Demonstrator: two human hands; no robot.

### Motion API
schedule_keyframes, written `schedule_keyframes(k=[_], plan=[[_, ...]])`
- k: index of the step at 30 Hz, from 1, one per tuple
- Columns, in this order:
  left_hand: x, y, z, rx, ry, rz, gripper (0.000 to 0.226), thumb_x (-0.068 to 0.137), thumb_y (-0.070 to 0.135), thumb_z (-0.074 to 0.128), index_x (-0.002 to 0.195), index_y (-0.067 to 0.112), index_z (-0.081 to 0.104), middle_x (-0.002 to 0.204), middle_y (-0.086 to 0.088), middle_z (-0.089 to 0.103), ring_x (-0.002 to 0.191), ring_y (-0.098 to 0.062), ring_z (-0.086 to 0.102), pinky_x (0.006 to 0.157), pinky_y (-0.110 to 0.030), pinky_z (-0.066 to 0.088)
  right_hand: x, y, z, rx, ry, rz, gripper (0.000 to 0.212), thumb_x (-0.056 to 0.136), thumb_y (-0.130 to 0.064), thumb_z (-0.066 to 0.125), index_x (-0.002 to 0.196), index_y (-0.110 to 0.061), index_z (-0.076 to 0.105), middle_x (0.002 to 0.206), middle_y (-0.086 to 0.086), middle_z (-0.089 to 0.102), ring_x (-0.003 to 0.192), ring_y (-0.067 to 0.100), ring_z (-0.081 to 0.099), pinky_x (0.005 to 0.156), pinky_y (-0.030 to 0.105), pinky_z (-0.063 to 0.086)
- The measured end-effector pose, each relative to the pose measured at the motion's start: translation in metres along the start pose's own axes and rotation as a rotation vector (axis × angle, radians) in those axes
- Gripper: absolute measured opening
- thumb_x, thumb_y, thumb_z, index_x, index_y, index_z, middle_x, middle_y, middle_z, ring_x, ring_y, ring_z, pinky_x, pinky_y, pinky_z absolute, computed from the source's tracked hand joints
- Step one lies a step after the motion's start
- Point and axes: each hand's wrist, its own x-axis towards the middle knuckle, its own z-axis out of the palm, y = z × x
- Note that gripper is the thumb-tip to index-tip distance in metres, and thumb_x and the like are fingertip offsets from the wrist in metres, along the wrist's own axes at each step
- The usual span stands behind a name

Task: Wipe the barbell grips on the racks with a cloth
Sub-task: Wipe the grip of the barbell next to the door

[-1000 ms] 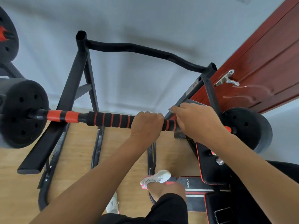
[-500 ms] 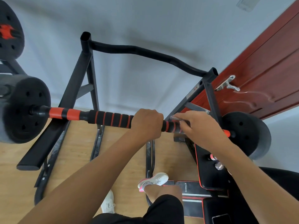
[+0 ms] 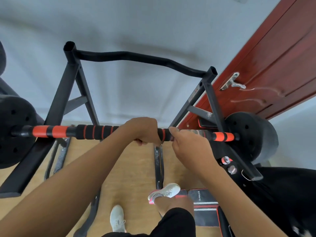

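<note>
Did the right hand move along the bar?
Yes. The right hand slid left, away from the right weight plate, uncovering the orange band beside it.

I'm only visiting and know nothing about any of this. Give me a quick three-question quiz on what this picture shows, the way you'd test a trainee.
1. True or false: the left hand is wrapped around the barbell.
2. Pick one: the door at the right is (A) white, (B) red-brown, (C) green.
3. Fill in the number: ___ pale shoes show below the barbell.

Key: 1 true; 2 B; 3 two.
</note>
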Motion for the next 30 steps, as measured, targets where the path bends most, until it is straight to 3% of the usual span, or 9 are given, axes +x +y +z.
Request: schedule_keyframes(k=[4, 7, 10, 15, 17, 21, 23, 26, 30], plan=[[-0.008, 0.003, 0.037, 0.461, 0.574, 0.142, 0.026, 0.087, 0.04, 0.066, 0.085, 0.023, 0.046, 0.069, 0.009, 0.045, 0.064, -0.018, 0.05, 0.06, -0.031, 0.037, 0.023, -0.004, -0.001, 0.022, -0.054, 0.024, 0.023, 0.101, -0.029, 0.041, 0.108, -0.021, 0.061, 0.089, 0.0, 0.066, 0.077, 0.023, 0.065, 0.07, 0.038, 0.054], [-0.003, 0.002, 0.07, 0.585, 0.756, 0.14, 0.038, 0.084, 0.029, 0.072, 0.077, 0.021, 0.035, 0.06, 0.006, 0.032, 0.051, -0.018, 0.034, 0.053, -0.031, 0.023, 0.019, -0.012, 0.006, 0.014, -0.025, 0.076, 0.02, 0.098, -0.03, 0.039, 0.099, -0.022, 0.058, 0.084, 0.0, 0.064, 0.068, 0.021, 0.058, 0.059, 0.033, 0.044], [0.006, 0.01, 0.06, 0.58, 0.637, 0.043, 0.027, 0.088, 0.02, 0.062, 0.071, 0.02, 0.041, 0.056, 0.006, 0.038, 0.046, -0.016, 0.036, 0.047, -0.029, 0.017, 0.006, -0.011, 0.014, 0.025, 0.005, 0.14, 0.024, 0.095, -0.02, 0.04, 0.115, -0.023, 0.053, 0.086, 0.0, 0.065, 0.065, 0.025, 0.049, 0.049, 0.029, 0.027], [0.012, 0.014, 0.022, 0.26, 0.223, 0.028, 0.024, 0.081, 0.039, 0.07, 0.075, 0.019, 0.059, 0.066, 0.002, 0.063, 0.06, -0.019, 0.063, 0.056, -0.027, 0.048, -0.007, -0.017, 0.014, -0.018, 0.012, 0.12, 0.041, 0.095, -0.01, 0.041, 0.134, -0.021, 0.042, 0.093, -0.001, 0.065, 0.056, 0.021, 0.043, 0.044, 0.028, 0.02], [0.013, 0.012, 0.027, 0.256, 0.316, 0.033, 0.028, 0.081, 0.042, 0.069, 0.07, 0.019, 0.056, 0.062, 0.003, 0.06, 0.055, -0.018, 0.059, 0.054, -0.026, 0.044, -0.002, -0.016, 0.015, 0.008, 0.008, 0.12, 0.037, 0.094, -0.008, 0.041, 0.128, -0.02, 0.044, 0.092, 0.0, 0.065, 0.06, 0.023, 0.047, 0.045, 0.028, 0.027], [0.006, 0.001, 0.072, 0.663, 0.808, 0.14, 0.036, 0.076, 0.022, 0.072, 0.068, 0.02, 0.038, 0.052, 0.005, 0.035, 0.044, -0.017, 0.028, 0.049, -0.03, 0.019, 0.006, -0.017, 0.016, 0.02, 0.004, 0.132, 0.021, 0.092, -0.011, 0.042, 0.111, -0.02, 0.048, 0.089, 0.0, 0.064, 0.065, 0.023, 0.048, 0.051, 0.032, 0.041], [0.008, -0.001, 0.077, 0.708, 0.831, 0.176, 0.038, 0.076, 0.016, 0.072, 0.071, 0.02, 0.035, 0.052, 0.005, 0.031, 0.043, -0.017, 0.024, 0.047, -0.029, 0.016, 0.002, -0.019, 0.021, 0.038, 0.034, 0.147, 0.023, 0.094, -0.013, 0.042, 0.115, -0.021, 0.048, 0.091, -0.001, 0.065, 0.061, 0.022, 0.048, 0.048, 0.03, 0.038], [0.012, 0.011, 0.048, 0.541, 0.542, 0.109, 0.027, 0.087, 0.025, 0.063, 0.069, 0.017, 0.044, 0.054, 0.005, 0.046, 0.044, -0.018, 0.043, 0.046, -0.028, 0.028, -0.008, -0.017, 0.031, -0.07, 0.089, 0.157, 0.043, 0.092, -0.013, 0.05, 0.135, -0.02, 0.048, 0.083, -0.002, 0.063, 0.055, 0.022, 0.047, 0.043, 0.026, 0.018], [0.01, 0.016, -0.009, -0.039, -0.258, 0.088, 0.037, 0.083, 0.041, 0.08, 0.069, 0.011, 0.063, 0.057, 0.001, 0.064, 0.051, -0.017, 0.058, 0.061, -0.026, 0.048, -0.012, -0.023, 0.025, -0.146, 0.043, 0.144, 0.051, 0.087, -0.015, 0.063, 0.136, -0.017, 0.05, 0.075, -0.002, 0.06, 0.055, 0.02, 0.06, 0.045, 0.026, 0.019]])
